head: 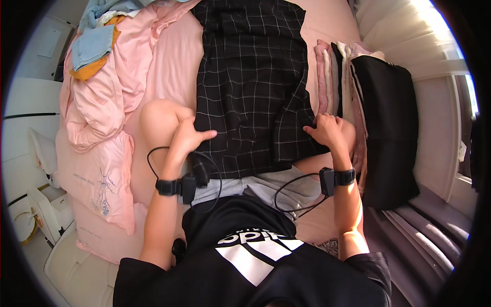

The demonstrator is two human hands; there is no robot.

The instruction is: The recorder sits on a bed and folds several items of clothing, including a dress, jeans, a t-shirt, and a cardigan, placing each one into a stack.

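Observation:
A black garment with a white windowpane check (253, 88) lies spread out lengthwise before me, its near end over my lap. At its near left edge is my left hand (190, 132), the thumb resting on top of the cloth and the other fingers mostly hidden at the edge. My right hand (328, 128) grips the near right edge with bent fingers, beside my right knee. The cloth is slightly rippled and creased along its right side. Which kind of garment it is, I cannot tell.
Folded clothes (333, 78) stand in a row at right, beside a large folded black cloth (387, 130). A crumpled pink quilt (103, 99) and a pink pillow (96, 180) occupy the left of the bed. Denim clothing (92, 46) lies on the quilt. Cabled black wristbands (168, 187) circle both wrists.

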